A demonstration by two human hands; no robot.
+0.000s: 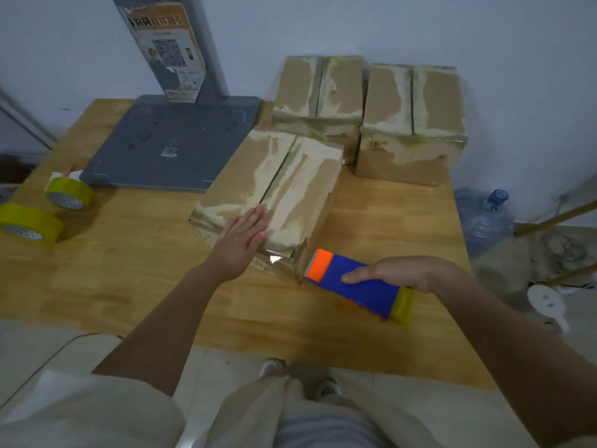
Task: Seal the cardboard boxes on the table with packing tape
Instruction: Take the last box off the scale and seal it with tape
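Left hand [243, 241]: fingers straight and together, palm flat on the near end of the nearest cardboard box [274, 192], pressing on its top beside the centre seam. It holds nothing.

Right hand [410, 273]: fingers curled round a blue tape dispenser [358, 282], gripping it from above. The dispenser's orange front end touches the near corner of the same box, just right of the left hand; a yellowish tape roll sits at its rear end, below the right wrist.

The nearest box lies at an angle on the wooden desk [135, 270], its flaps closed, the top showing pale torn patches and a shiny tape strip on the near face.

Beyond both hands, two more boxes stand side by side at the far edge of the desk: one [318, 92] straight beyond the held box, the other [415, 124] beyond the right hand. Both have closed flaps with an open seam.

Well left of the left hand lie two yellow tape rolls [69, 192] [29, 223] on the desk. Beyond them rests a grey flat base [168, 143] with an upright post carrying a torn label.

Right of the right hand, off the desk, a water bottle [487, 218] stands on the floor.
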